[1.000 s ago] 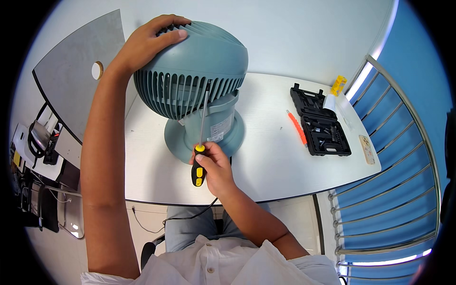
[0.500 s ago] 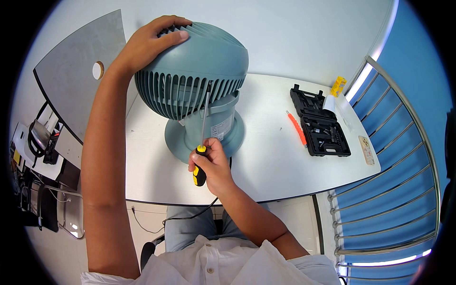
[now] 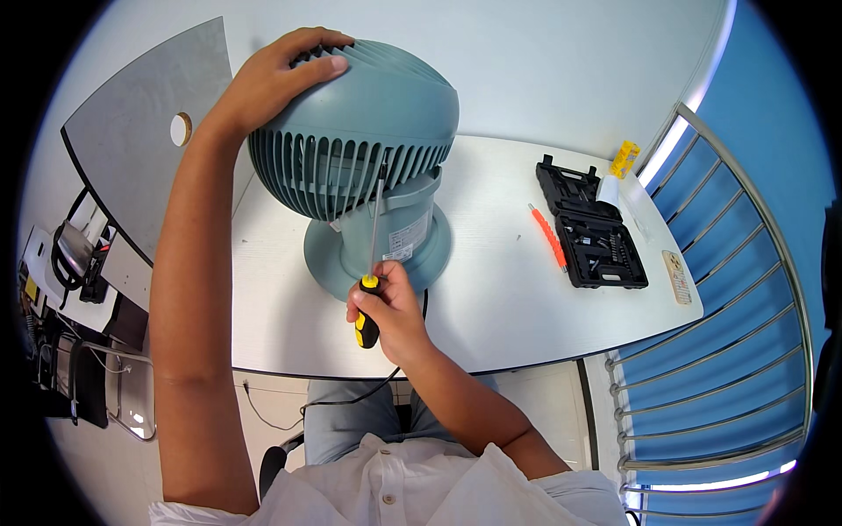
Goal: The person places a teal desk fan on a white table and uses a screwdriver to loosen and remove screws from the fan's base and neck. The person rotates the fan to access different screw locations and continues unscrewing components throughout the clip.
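Observation:
A grey-green electric fan (image 3: 377, 105) with a round slatted head stands on the white table. My left hand (image 3: 281, 74) lies over the top left of its head, thumb spread from the fingers, resting on the housing and slats. My right hand (image 3: 395, 311) is closed round the yellow and black handle of a screwdriver (image 3: 367, 307). The long shaft points up and away, its dark tip in front of the slats at the lower part of the head. Whether the tip touches anything I cannot tell. A label shows on the fan's neck (image 3: 408, 237).
On the table (image 3: 491, 316), to the right, an open black tool case (image 3: 605, 259) holds bits. Beside it lies an orange-red rod (image 3: 548, 237). A yellow box (image 3: 624, 160) and a remote control (image 3: 676, 277) sit near the right edge. A metal railing (image 3: 781, 263) runs beyond; a black cable (image 3: 351, 399) hangs in front.
My right hand has drawn the screwdriver slightly down toward me, and its tip sits a little lower against the slats. The left hand and the fan have stayed put.

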A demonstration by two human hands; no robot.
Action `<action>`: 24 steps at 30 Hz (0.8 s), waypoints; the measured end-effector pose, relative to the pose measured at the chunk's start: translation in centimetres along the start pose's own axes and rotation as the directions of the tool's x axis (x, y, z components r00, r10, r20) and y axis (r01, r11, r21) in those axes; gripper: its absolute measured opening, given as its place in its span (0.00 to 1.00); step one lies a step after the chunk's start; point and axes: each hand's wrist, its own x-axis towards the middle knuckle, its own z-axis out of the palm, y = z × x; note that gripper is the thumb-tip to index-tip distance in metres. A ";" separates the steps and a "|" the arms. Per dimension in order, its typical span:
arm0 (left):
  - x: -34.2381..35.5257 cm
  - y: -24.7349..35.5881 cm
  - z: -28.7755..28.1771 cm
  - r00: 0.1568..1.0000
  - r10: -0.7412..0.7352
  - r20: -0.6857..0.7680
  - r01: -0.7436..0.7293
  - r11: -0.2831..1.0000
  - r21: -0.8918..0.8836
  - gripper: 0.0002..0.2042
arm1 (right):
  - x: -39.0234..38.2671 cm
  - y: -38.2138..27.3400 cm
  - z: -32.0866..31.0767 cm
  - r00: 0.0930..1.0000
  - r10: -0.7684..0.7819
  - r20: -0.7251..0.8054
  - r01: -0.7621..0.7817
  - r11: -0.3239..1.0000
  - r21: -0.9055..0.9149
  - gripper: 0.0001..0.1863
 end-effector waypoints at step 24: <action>0.0 -0.6 0.1 0.995 0.087 -0.047 -0.086 0.996 0.027 0.22 | -4.3 -3.2 -1.4 0.998 0.041 0.042 -0.035 0.989 -0.141 0.13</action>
